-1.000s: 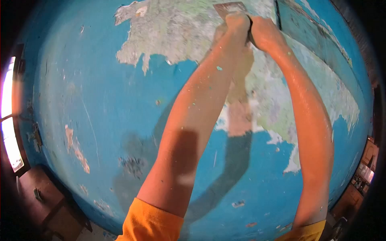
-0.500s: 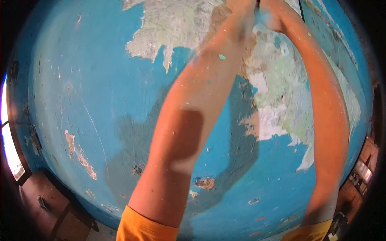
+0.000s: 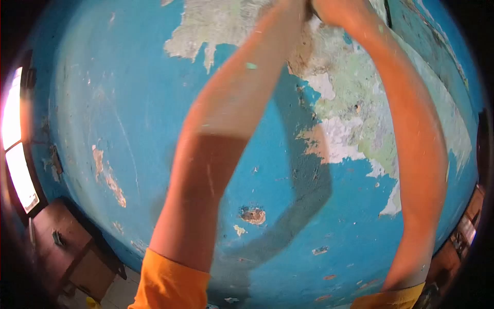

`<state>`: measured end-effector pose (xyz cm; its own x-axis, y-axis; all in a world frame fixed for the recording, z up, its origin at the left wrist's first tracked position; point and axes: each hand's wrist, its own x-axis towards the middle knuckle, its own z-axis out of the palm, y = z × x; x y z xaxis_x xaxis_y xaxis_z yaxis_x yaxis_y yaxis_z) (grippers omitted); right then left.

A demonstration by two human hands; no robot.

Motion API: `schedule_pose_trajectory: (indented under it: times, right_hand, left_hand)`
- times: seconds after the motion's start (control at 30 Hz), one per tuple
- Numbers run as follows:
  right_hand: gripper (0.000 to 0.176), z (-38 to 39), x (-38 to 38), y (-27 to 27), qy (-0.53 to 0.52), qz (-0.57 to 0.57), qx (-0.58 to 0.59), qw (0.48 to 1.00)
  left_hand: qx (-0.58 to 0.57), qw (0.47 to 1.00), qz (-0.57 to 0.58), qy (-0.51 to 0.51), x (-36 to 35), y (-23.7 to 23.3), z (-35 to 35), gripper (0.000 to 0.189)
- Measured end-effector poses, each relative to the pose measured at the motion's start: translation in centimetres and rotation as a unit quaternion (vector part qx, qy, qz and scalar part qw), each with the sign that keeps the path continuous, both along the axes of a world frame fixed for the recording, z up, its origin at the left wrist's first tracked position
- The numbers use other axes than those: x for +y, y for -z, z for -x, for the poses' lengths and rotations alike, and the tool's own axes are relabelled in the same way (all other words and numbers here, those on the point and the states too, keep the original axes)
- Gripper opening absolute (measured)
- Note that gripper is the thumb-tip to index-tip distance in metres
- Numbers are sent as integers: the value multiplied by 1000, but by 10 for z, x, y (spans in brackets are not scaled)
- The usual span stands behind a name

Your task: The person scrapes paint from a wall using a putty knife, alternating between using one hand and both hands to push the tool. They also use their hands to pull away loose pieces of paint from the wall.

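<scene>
Both my arms reach up across a blue painted wall (image 3: 139, 103) with large patches of peeled paint (image 3: 355, 108). At the top edge, my right hand (image 3: 334, 11) shows only in part, bent at the wrist, close beside my left hand (image 3: 296, 6). The frame cuts off both hands, so their fingers and anything in them are hidden. Around them the wall is bare, pale grey and green with a brown area. A small green paint flake (image 3: 251, 66) sticks to my left forearm, with finer specks around it. My sleeves (image 3: 172, 278) are orange.
At lower left stands a brown wooden table (image 3: 56, 232) with a small dark object on it. A bright window (image 3: 18, 170) is at the far left. A chipped hole (image 3: 253, 215) marks the lower wall. Shelf-like furniture (image 3: 465, 226) stands at the right edge.
My left forearm has swung left, blurred by motion, and both hands have shifted slightly left at the top. The view has turned a little, showing more of the window and table.
</scene>
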<state>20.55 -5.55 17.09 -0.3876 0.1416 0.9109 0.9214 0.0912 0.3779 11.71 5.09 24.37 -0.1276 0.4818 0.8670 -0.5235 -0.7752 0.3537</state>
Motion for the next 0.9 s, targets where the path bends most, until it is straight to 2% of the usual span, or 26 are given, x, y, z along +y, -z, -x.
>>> schedule_pose_trajectory:
  times: [0.07,0.1,0.13,0.2,0.27,0.33,0.37,0.4,0.43,0.5,0.53,0.57,0.6,0.63,0.7,0.73,0.83,0.9]
  right_hand:
    - [27,-16,22,-3,-94,-78,70,990]
    - [27,-25,23,-15,-102,-92,67,988]
    - [27,-33,26,-28,-75,-71,83,991]
    - [27,-26,35,-58,-55,-62,77,994]
    - [28,-15,50,-91,-50,-96,-34,994]
    - [31,7,73,-118,-78,-114,-49,989]
    - [26,15,76,-123,-136,-83,9,987]
    - [22,24,78,-121,-196,-47,67,977]
    - [22,32,77,-108,-201,-37,67,977]
    - [24,31,65,-73,-293,-104,41,950]
    - [24,22,40,-53,-294,-94,51,950]
    - [26,11,2,-34,-172,49,48,983]
    - [27,1,-18,-21,-50,190,39,980]
    - [27,-8,-11,-10,-60,198,43,977]
    - [26,-26,17,0,-158,25,39,986]
    - [26,-26,24,-2,-169,21,36,985]
    - [29,-5,35,-25,-130,-20,-20,991]
    - [25,22,39,-53,-71,11,62,995]
  left_hand:
    - [2,998,-5,-64,2,-10,-26,35]
    - [7,993,-14,-115,13,-27,-38,38]
    - [28,978,-44,-204,39,-53,-49,40]
    - [53,909,-117,-396,109,-129,-54,45]
    - [4,956,-36,-290,62,-106,-36,44]
    - [-21,976,0,-215,41,-80,-20,44]
    - [-27,980,4,-196,32,-73,-13,43]
    - [-30,982,7,-186,27,-65,-4,43]
    - [-34,983,12,-178,24,-56,5,43]
    - [-35,986,18,-162,15,-41,13,43]
    - [-31,987,21,-153,12,-29,11,42]
    - [-28,988,27,-148,9,-17,9,42]
    - [-25,988,34,-147,6,-5,5,42]
    - [-22,988,43,-149,5,6,1,42]
    - [-23,986,49,-160,-1,18,-10,41]
    - [-25,984,48,-167,0,18,-4,41]
    - [-38,980,39,-189,-1,-2,12,40]
    - [-40,979,40,-193,2,-12,25,40]
